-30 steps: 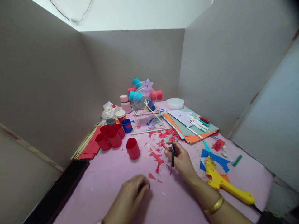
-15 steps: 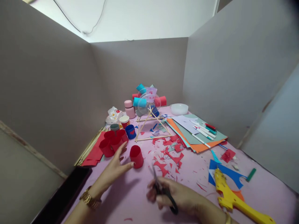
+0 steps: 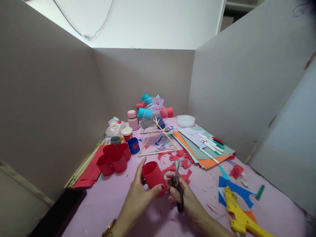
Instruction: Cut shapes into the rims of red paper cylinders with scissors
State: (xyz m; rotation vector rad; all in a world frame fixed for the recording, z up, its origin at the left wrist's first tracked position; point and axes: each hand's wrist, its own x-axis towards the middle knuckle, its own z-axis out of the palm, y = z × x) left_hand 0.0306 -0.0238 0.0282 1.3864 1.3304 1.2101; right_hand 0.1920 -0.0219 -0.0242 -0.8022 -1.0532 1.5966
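Observation:
My left hand (image 3: 143,191) is closed round a red paper cup (image 3: 153,176), its thumb across the front and the open rim tilted up. Close beside it, my right hand (image 3: 184,194) grips black-handled scissors (image 3: 180,197), their blades pointing up and away. The right fingertips come near the cup's lower side; whether they touch it I cannot tell. Several more red paper cups (image 3: 118,161) stand together to the left. Behind them are a grey cup (image 3: 115,141) and a blue cup (image 3: 133,145) with a red heart.
Red paper scraps (image 3: 170,158) litter the pink table. A stick frame (image 3: 158,153) carries a wheel with coloured cups (image 3: 154,113). At right lie paper sheets (image 3: 207,163), markers (image 3: 209,144) and a yellow glue gun (image 3: 237,210); a black phone-like slab (image 3: 59,210) lies left.
My left hand has taken hold of the single red cup, lifted it and brought it right, towards the scissors. My right hand has moved slightly up and right with the scissors.

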